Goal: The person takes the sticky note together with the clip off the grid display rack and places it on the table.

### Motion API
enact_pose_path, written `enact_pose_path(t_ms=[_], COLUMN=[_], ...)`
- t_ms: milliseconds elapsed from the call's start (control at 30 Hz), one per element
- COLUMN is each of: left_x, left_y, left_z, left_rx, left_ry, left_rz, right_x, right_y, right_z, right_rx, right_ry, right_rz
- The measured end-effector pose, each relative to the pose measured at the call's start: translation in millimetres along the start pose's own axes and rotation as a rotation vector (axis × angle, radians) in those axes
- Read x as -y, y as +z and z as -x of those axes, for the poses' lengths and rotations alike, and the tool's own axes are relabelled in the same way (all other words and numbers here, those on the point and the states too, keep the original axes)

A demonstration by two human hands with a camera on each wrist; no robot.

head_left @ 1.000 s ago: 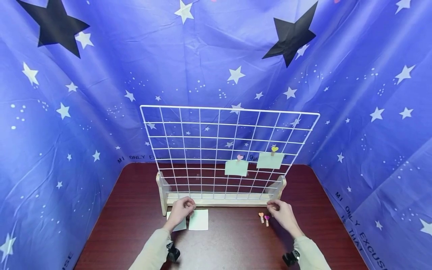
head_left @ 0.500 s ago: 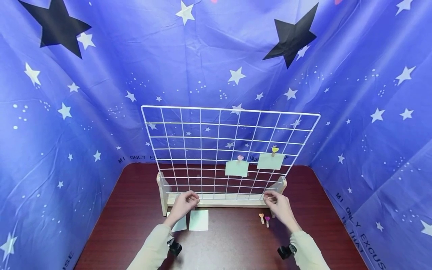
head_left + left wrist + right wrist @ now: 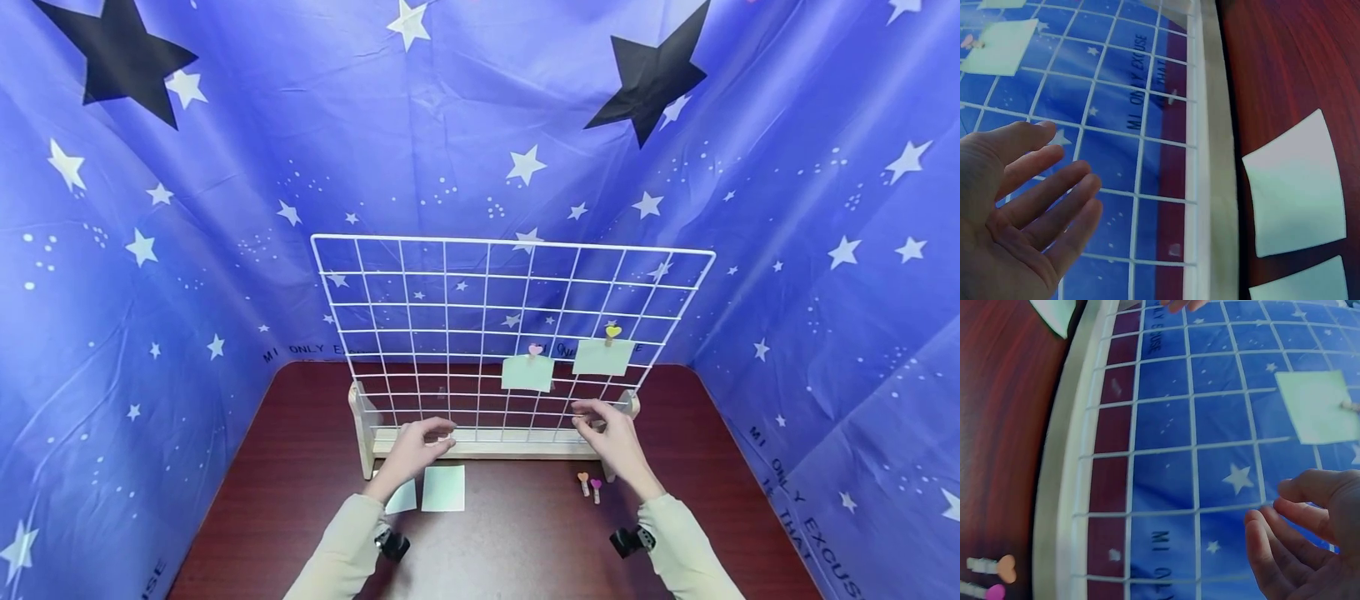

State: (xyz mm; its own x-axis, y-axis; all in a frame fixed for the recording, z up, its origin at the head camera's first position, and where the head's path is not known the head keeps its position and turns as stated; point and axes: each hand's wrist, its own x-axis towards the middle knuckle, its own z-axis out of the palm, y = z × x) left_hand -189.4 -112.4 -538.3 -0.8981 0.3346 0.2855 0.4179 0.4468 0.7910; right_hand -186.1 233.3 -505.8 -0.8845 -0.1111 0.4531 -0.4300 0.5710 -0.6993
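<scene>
A white wire grid (image 3: 465, 287) stands upright in a wooden base (image 3: 495, 450). My left hand (image 3: 412, 450) is raised before its lower left part with relaxed fingers, and the left wrist view shows its palm holding nothing. Before the lower right part is my right hand (image 3: 611, 435), fingers loosely bent and also holding nothing. Two pale green notes hang on the grid: one note (image 3: 527, 373) under a pink heart clothespin (image 3: 535, 350), the other note (image 3: 602, 357) under a yellow heart clothespin (image 3: 612, 332).
On the table (image 3: 517, 542) near my left hand lie two more sticky notes, a whole one (image 3: 444, 488) and one partly hidden by the wrist (image 3: 402, 497). An orange heart clothespin (image 3: 583, 483) and a purple one (image 3: 596, 490) lie below my right hand. A blue starry cloth (image 3: 442, 125) surrounds the table.
Both hands have risen and come slightly closer together in front of the grid, and their fingers have opened more. The notes and clothespins stay where they were.
</scene>
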Motion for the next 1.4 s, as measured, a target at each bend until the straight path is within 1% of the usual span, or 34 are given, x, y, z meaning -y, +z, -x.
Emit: enact_pose_path(t_ms=[167,300,567,667,800,1000,1067,1200,1267,1400], left_x=[-10.5,-15.9,-22.3,-25.9,-32.3,-42.4,-44.6,-48.8,-51.4,-57.0], left_y=[-0.5,-0.3,-2.5,-4.7,-7.0,-8.1,-7.5,-5.5,-4.6,-2.1], left_z=[-3.3,-5.9,-10.3,-11.7,-14.2,-21.3,-25.7,-35.3,-39.7,-46.3], left_rx=[0.002,-0.017,-0.030,-0.020,-0.014,-0.039,-0.041,-0.039,-0.044,-0.060], left_ry=[0.015,0.052,0.082,0.084,0.061,0.074,0.087,0.092,0.098,0.114], left_rz=[-0.032,-0.067,-0.053,-0.029,-0.006,-0.034,-0.013,0.058,0.072,0.098], right_x=[15,24,36,38,43,55,58,65,67,71], right_y=[-0.3,0.2,8.8,10.7,10.5,6.5,5.5,3.7,3.3,2.3], right_z=[-6,-11,-16,-19,-23,-31,-34,-41,-44,-49], right_rx=[-0.011,-0.024,-0.006,-0.011,-0.016,-0.028,-0.032,-0.050,-0.062,-0.065], right_ry=[-0.027,-0.047,-0.041,-0.039,-0.039,-0.055,-0.068,-0.105,-0.126,-0.139], right_rz=[-0.018,-0.027,-0.055,-0.054,-0.067,-0.090,-0.096,-0.103,-0.116,-0.165])
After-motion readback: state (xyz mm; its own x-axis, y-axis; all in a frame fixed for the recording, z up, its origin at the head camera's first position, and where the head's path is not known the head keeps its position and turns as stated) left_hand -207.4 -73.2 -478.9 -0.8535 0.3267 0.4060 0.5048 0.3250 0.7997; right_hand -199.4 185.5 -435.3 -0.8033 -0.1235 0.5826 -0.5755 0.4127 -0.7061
